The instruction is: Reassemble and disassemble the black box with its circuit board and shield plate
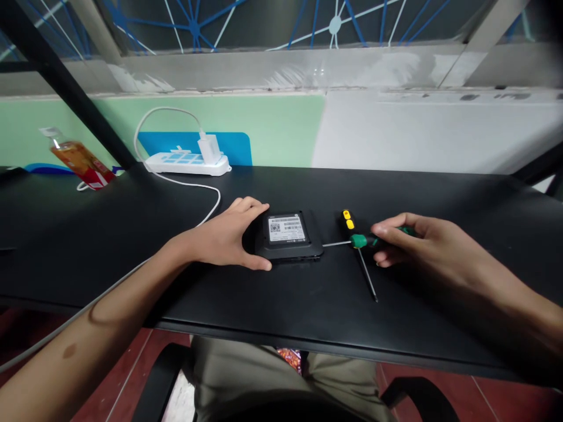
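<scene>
My left hand point(226, 235) is closed around the left side of a flat black device point(294, 253), thumb at its near edge and fingers at its far edge. The device lies on the desk with a white printed label point(288, 228) facing up. In my right hand point(424, 249) is a green-and-black screwdriver point(359, 241), its shaft pointing left. The tip reaches the right edge of the device; whether it sits in a gap there I cannot tell. A second screwdriver point(347, 220), with a black-and-yellow handle, lies on the desk, and the held one crosses over it.
A white power strip point(215, 169) with a plugged-in charger point(209, 149) stands by the wall. Its white cable point(193, 184) runs across the desk past my left arm. A drink bottle point(81, 161) leans at the back left. The black desk's front edge point(272, 340) is above my lap.
</scene>
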`<state>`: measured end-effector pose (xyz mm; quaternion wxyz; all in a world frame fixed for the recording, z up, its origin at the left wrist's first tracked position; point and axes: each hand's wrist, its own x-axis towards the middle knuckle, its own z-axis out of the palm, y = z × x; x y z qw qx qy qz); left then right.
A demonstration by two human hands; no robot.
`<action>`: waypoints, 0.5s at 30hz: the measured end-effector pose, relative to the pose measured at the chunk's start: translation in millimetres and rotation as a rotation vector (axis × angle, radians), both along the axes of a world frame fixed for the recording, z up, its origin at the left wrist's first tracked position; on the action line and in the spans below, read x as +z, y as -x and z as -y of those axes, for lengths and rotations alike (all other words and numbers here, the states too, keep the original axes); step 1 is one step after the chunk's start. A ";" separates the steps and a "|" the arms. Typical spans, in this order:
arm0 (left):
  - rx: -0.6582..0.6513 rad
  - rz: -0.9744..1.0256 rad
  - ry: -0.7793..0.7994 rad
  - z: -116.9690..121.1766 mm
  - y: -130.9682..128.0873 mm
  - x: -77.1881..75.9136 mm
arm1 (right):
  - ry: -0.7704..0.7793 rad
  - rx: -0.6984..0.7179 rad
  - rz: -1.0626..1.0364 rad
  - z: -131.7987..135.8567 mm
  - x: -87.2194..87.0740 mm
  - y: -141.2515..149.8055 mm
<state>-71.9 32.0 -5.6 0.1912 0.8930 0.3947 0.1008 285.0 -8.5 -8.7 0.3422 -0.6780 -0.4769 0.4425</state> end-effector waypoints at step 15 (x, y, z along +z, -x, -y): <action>0.046 -0.006 0.043 1.0 -4.3 3.8 | -0.153 0.089 0.477 -2.1 35.3 0.0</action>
